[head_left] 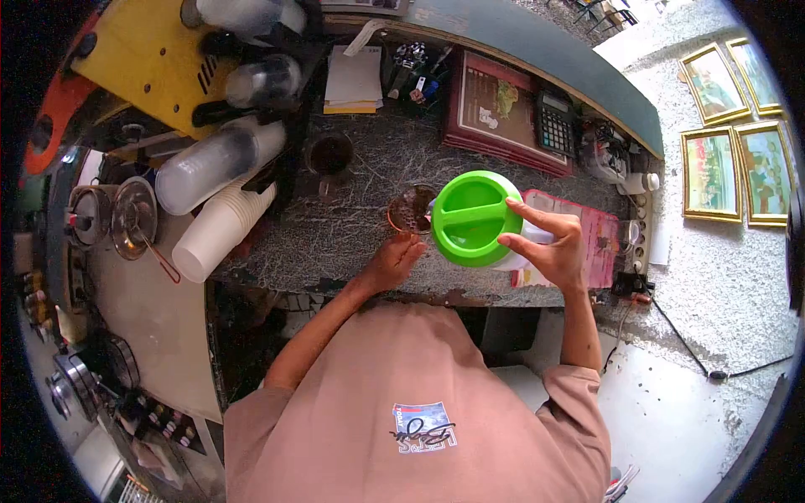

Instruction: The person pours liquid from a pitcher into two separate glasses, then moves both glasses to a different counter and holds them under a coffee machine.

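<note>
While the head camera looks straight down, I see the right hand wrapped around a pale plastic jar capped by a round bright-green lid, its fingers curled closed on the lid's edge and the container's side, holding it tilted above the mottled grey stone desk. The left hand rests on the desk, its fingers bent loosely around the base of a small clear glass cup with amber contents; whether they truly clamp the cup I cannot tell. The jar hangs just beside and partly over the cup, touching or nearly so. I judge the step in hand to be dispensing from the jar into the cup; the next move calls for keeping the cup steady and tipping the jar gently so its opening stays over the rim. Farther along the desk stand a second dark glass cup, a stack of white paper cups lying on its side, a black calculator and a dark red menu folder; a pink printed sheet lies under the right hand.
</note>
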